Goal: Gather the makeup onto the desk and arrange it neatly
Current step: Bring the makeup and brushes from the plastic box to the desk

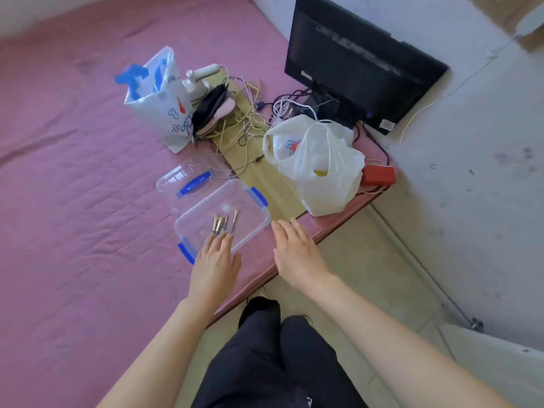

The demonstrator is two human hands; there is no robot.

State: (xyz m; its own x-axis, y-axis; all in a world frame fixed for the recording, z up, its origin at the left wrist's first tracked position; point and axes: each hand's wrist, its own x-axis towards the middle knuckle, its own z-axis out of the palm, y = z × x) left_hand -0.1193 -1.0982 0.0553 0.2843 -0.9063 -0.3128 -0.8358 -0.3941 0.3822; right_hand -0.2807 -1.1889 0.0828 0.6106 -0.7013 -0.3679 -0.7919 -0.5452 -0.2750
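Makeup brushes [224, 222] lie inside the clear lidless box [253, 228].

Brush handles [220, 228] partly hidden beneath left hand [216, 260] fingers; monitor [353, 63] text blurred; white bag [321, 166] contents indistinct; forearms cut off at lower edge.

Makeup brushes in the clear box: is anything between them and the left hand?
Nothing visible does. The makeup brushes lie uncovered in the open clear box, its lid set aside behind it. The left hand reaches over the near rim, fingertips at the brush handles. The right hand hovers beside the box.
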